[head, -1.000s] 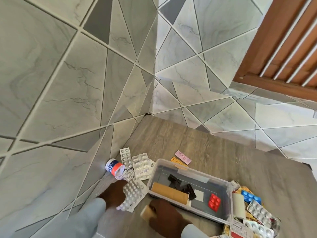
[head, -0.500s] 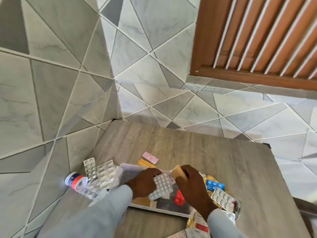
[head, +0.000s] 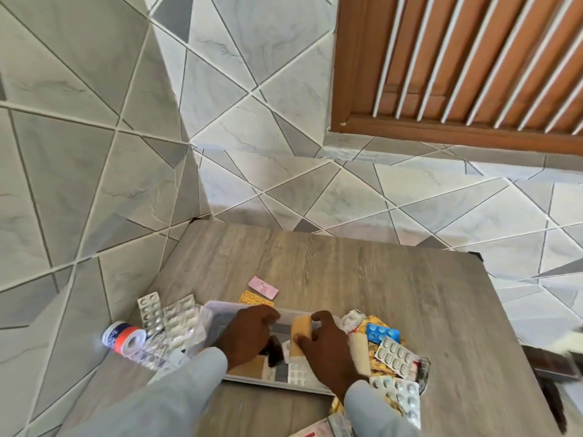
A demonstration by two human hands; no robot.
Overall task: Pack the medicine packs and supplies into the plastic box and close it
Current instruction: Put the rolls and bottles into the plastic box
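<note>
The clear plastic box [head: 217, 310] sits on the wooden table [head: 362, 279] near its front. My left hand [head: 249, 337] hangs over the box's left half with its fingers bent down by the far wall; the fingertips are hidden. My right hand [head: 328, 351] grips a tan bandage roll [head: 301, 331] above the box's right half. Inside the box lie a silver blister pack [head: 298, 372], a dark item and a tan strip. Loose packs surround the box: silver blisters [head: 151, 312] on the left, and a blue blister [head: 381, 332] and more silver blisters [head: 394, 354] on the right.
A tape roll [head: 124, 337] with a red and blue label lies against the tiled wall on the left. A pink pack [head: 263, 287] and an orange blister [head: 255, 299] lie behind the box. Tiled walls close the table's left and far sides. A dark object [head: 549, 364] sits beyond the right edge.
Both hands came from the table's front to over the box. My left hand carried a silver blister pack there, and a pack now lies inside. My right hand still holds the tan roll.
</note>
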